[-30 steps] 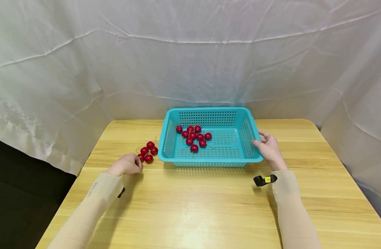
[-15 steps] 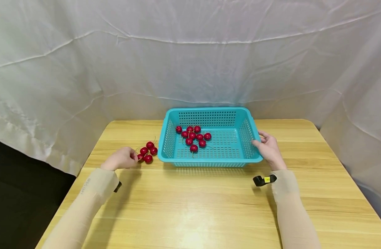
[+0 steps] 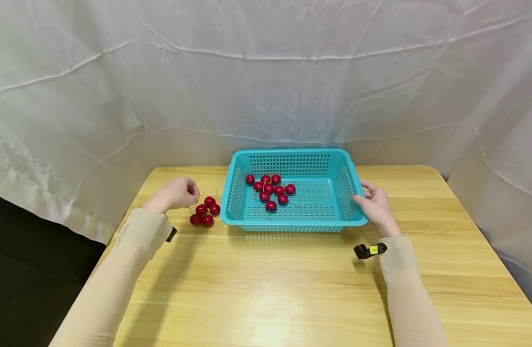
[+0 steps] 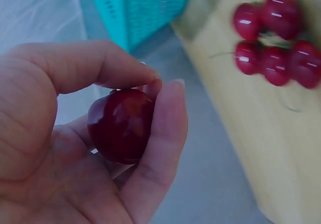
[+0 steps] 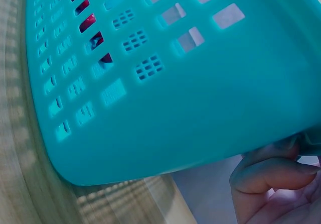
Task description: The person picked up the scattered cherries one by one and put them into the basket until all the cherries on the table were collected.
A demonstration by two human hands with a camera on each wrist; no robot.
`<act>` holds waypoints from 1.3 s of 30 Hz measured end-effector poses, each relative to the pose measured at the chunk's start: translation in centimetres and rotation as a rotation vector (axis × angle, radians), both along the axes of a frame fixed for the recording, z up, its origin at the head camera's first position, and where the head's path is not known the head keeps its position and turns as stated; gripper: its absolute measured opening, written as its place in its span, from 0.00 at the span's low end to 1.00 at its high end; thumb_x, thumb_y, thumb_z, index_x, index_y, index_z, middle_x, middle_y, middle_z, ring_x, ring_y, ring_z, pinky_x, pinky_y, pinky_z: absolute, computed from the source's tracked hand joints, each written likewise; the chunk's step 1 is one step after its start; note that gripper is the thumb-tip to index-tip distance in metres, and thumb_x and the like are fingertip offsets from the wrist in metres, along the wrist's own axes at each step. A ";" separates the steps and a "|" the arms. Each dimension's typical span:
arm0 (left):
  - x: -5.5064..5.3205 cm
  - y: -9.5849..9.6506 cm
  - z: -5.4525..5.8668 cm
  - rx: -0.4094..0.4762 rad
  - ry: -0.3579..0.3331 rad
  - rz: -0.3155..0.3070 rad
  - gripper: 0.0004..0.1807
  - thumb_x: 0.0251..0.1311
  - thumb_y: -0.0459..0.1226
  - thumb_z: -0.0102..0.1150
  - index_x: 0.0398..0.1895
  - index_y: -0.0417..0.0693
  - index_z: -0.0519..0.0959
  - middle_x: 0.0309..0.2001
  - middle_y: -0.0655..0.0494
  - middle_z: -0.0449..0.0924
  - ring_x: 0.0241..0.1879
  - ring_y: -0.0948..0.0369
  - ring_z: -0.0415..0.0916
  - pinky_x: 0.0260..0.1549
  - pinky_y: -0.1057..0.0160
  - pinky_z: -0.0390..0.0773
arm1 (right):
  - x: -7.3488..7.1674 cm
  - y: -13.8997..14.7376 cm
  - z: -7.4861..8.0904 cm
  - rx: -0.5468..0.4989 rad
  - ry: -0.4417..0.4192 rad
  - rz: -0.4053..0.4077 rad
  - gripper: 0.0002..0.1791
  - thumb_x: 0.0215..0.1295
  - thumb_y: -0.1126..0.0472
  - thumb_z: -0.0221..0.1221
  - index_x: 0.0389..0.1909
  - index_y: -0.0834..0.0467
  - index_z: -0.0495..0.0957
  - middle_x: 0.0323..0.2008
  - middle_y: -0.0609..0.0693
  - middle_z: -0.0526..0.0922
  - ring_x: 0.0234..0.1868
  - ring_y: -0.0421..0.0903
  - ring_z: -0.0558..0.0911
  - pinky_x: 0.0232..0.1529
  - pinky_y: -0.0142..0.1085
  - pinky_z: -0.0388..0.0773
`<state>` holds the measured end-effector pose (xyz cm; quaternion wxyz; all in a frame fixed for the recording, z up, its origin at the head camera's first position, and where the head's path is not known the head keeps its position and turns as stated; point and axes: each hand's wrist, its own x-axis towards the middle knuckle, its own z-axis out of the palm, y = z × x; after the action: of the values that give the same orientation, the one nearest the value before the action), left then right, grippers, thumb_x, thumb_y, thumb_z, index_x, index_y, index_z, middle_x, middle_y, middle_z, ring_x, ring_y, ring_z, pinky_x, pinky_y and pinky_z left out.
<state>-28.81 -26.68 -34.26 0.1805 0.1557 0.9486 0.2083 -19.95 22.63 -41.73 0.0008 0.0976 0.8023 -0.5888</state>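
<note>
My left hand (image 3: 175, 194) is raised over the table's left part, just behind and left of a small group of cherries (image 3: 207, 220). In the left wrist view its thumb and fingers pinch a dark red cherry (image 4: 123, 126), which the fingers hide in the head view. A turquoise perforated plastic basket (image 3: 293, 223) stands at the back middle with several cherries (image 3: 268, 188) lying in its left half. At the basket's right end my right hand (image 3: 377, 208) grips the rim, thumb over the inner side. Curled fingers (image 5: 271, 176) show under the rim in the right wrist view.
The loose cherries lie close to the basket's left wall, some with thin stems sticking out. White cloth (image 3: 292, 96) hangs behind the wooden table (image 3: 266, 279) and down its sides. A dark area (image 3: 31, 270) lies beyond the left edge.
My left hand has risen from the near left side of the loose cherries toward the back, uncovering the cherry at that side. The right hand and the basket stay in place.
</note>
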 end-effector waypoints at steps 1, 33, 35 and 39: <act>-0.2 0.4 0.3 0.006 0.009 -0.004 0.04 0.56 0.32 0.53 0.32 0.41 0.77 0.27 0.53 0.76 0.29 0.59 0.70 0.31 0.63 0.69 | 0.0 0.0 0.0 -0.002 0.001 -0.002 0.35 0.74 0.63 0.51 0.77 0.66 0.53 0.64 0.75 0.72 0.41 0.34 0.85 0.40 0.30 0.85; -4.2 17.1 2.5 0.040 0.047 -0.090 0.11 0.56 0.28 0.49 0.19 0.51 0.68 0.20 0.57 0.63 0.23 0.60 0.57 0.26 0.64 0.63 | 0.1 0.2 0.2 0.072 -0.001 0.005 0.34 0.73 0.64 0.50 0.77 0.67 0.54 0.64 0.73 0.74 0.54 0.56 0.84 0.45 0.36 0.86; -4.4 18.0 2.2 0.054 0.040 -0.086 0.12 0.57 0.28 0.48 0.19 0.51 0.67 0.20 0.57 0.62 0.23 0.60 0.55 0.25 0.64 0.61 | 0.1 0.2 0.2 0.071 -0.006 0.007 0.34 0.73 0.63 0.50 0.77 0.66 0.54 0.64 0.73 0.74 0.57 0.62 0.82 0.47 0.40 0.86; -4.5 19.4 1.6 0.096 0.055 -0.062 0.09 0.61 0.30 0.54 0.25 0.50 0.71 0.26 0.55 0.68 0.26 0.59 0.62 0.28 0.62 0.66 | 0.0 0.1 0.2 0.049 -0.002 0.019 0.35 0.73 0.62 0.50 0.78 0.66 0.52 0.65 0.73 0.73 0.61 0.67 0.79 0.50 0.47 0.86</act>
<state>-33.27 -7.30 -32.68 0.1532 0.1989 0.9368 0.2437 -19.93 22.74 -41.56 0.0048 0.0908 0.8174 -0.5689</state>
